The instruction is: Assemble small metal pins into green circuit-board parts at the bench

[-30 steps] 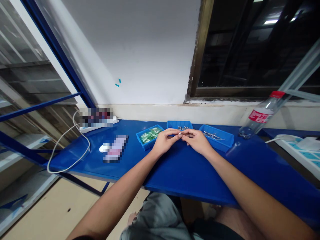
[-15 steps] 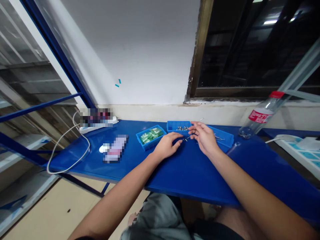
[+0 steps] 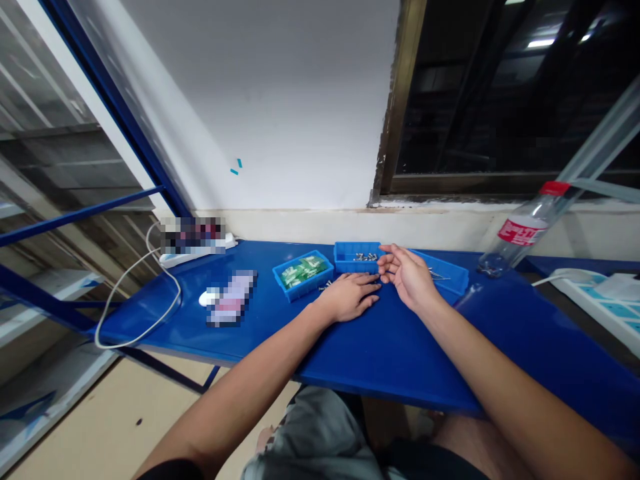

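No text, number or sign can be read with certainty. The 1 clear label (image 3: 521,231) is a red band with pale characters, wrapped round the clear bottle (image 3: 541,217) at the right of the frame; its lettering is too blurred to make out. On the green packets (image 3: 304,269) near the middle of the frame, any print is too small to tell.
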`<state>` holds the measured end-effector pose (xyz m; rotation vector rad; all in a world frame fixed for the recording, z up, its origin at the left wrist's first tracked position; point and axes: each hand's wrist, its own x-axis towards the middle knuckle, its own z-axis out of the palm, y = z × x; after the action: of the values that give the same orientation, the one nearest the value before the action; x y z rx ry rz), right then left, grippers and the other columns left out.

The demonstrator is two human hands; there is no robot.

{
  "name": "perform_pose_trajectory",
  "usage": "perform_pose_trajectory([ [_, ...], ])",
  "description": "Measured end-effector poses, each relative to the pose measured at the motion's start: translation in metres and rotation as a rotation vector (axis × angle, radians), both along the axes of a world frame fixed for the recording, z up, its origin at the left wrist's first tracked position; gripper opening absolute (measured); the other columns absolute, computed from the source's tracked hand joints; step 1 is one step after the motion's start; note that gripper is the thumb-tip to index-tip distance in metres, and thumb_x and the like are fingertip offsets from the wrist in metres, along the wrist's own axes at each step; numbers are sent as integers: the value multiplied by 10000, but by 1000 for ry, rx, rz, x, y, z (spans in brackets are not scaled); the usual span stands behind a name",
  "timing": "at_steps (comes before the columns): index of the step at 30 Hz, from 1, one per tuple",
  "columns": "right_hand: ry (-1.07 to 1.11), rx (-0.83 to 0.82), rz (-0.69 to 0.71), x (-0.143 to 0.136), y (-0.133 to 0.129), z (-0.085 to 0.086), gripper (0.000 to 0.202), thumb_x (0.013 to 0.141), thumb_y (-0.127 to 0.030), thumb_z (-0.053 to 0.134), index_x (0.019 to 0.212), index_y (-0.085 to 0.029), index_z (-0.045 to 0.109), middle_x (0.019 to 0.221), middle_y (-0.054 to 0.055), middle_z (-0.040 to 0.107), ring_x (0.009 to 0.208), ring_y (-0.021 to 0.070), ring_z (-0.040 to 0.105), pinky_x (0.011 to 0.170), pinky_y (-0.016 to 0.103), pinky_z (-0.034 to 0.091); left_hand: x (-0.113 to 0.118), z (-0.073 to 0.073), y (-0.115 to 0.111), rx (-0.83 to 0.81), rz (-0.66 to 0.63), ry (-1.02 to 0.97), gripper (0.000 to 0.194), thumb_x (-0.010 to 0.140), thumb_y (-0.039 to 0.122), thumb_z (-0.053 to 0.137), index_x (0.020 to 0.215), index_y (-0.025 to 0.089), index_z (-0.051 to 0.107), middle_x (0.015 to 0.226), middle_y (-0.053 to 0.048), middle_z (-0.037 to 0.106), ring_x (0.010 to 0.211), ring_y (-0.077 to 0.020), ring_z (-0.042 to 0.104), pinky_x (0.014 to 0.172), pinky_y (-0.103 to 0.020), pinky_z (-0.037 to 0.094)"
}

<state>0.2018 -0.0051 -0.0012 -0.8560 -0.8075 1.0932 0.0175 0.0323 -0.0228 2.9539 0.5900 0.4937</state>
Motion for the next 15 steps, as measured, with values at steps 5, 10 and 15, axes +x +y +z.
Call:
perform_pose_trajectory([
  [5, -78, -20, 49, 1, 2, -5, 368, 830, -515, 814, 1002, -199, 736, 740, 21, 694, 593, 142, 616, 475, 238, 455, -3, 2, 5, -27, 0, -50, 295, 1037, 212, 543, 1238, 190, 758, 1342, -103, 737, 1203, -235, 717, 1074, -344, 552],
  [10, -150, -55, 85, 0, 3, -8, 427, 846, -590, 790, 997, -195, 734, 748, 29, 697, 596, 144, 630, 478, 244, 467, -13, 3, 9, -46, 88, -76, 299, 962, 76, 575, 1157, 187, 773, 1156, -79, 799, 1072, -217, 756, 1002, -316, 579],
  [15, -360, -11, -2, -1, 7, -11, 448, 827, -613, 781, 977, -195, 724, 750, 30, 694, 585, 146, 627, 441, 243, 474, -16, 5, 8, -161, 170, -333, 230, 948, 105, 636, 1113, 194, 768, 1104, -65, 813, 998, -215, 775, 960, -337, 601],
])
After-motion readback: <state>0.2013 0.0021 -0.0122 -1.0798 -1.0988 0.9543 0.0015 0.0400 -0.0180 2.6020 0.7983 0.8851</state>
